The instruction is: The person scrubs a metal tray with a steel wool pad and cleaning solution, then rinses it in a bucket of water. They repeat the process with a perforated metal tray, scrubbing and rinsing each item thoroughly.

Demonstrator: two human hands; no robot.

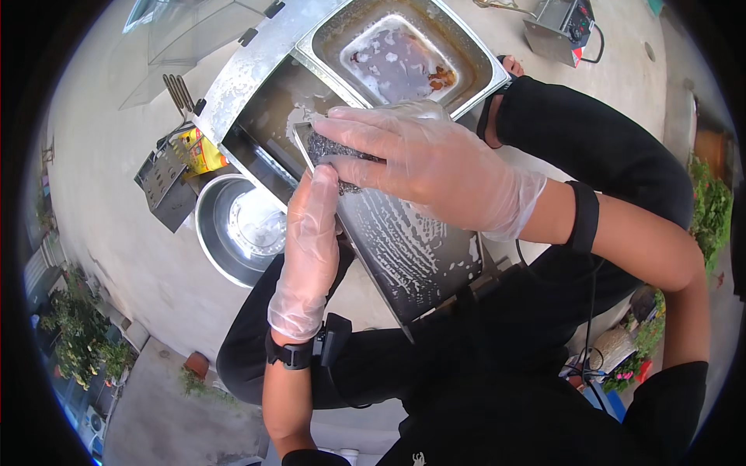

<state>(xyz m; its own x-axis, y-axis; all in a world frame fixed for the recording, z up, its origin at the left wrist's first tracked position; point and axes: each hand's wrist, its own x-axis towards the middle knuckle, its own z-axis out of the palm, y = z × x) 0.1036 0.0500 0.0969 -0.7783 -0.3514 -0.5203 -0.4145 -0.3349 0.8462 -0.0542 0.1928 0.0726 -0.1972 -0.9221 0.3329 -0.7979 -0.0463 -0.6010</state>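
Observation:
My right hand (431,169), in a clear plastic glove, presses a dark metal scouring pad (344,151) against the upper end of a metal panel (402,250) that is streaked with suds. My left hand (309,244), gloved too, grips the panel's left edge near the pad; its fingers are partly hidden. The panel slants from my lap up to a stainless steel fryer housing (233,87). In the housing, an open well (280,105) holds murky water. Beside it, a steel basin (402,58) contains cloudy liquid and brown residue.
A round steel bowl (218,233) stands left of the panel. Beyond it lie a perforated metal box part (163,180), a yellow packet (201,151) and a heating coil (178,93). A control box (562,32) with a cable rests at the upper right. Clear panels (192,29) lean at upper left.

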